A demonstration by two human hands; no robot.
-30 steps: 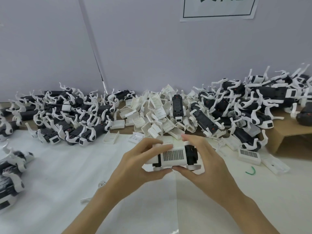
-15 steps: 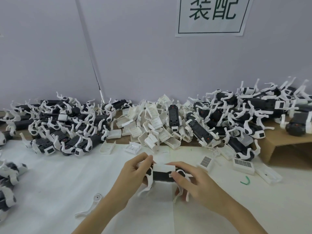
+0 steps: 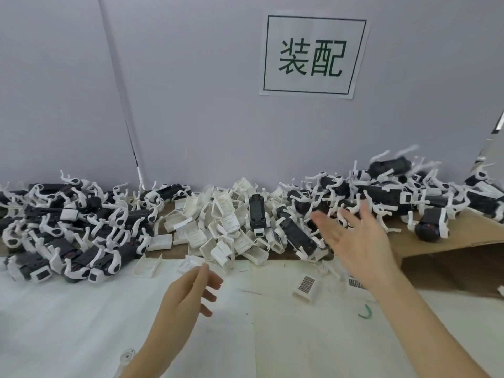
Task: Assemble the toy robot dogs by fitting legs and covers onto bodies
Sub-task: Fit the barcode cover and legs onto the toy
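Nearest to me, at six o'clock, my left hand [image 3: 188,293] hangs over the white worktop [image 3: 68,323] with its fingers loosely curled and nothing in its grip. My right hand [image 3: 357,241] is further out at about two o'clock, fingers spread wide and straight, its grip empty too. Neither hand has a part in it, so I judge I am between one dog and the next.

On the worktop just past my left hand lie a few stray white covers, one with a dark grille [image 3: 306,286] at three o'clock and an open one [image 3: 147,266] at ten o'clock. A small green clip [image 3: 365,313] lies near my right forearm, and a lone white leg [image 3: 126,356] peeks out at my left arm.

Beyond that, at twelve o'clock, sits the heap of loose covers [image 3: 223,230] with a bare black body [image 3: 257,214] lying in it, no legs fitted that I can see. That stock is plainly not used up.

To the left, from nine to eleven o'clock, is a pile of dogs with legs on [image 3: 68,227]. To the right, at one to two o'clock, a bigger pile [image 3: 395,197] rests partly on a sheet of cardboard [image 3: 450,236]; one dog at its top [image 3: 390,166] is blurred. Which pile is fully finished I cannot tell. Much seems done, but covers and at least one body are left.

On the far wall hangs a paper sign [image 3: 312,54].
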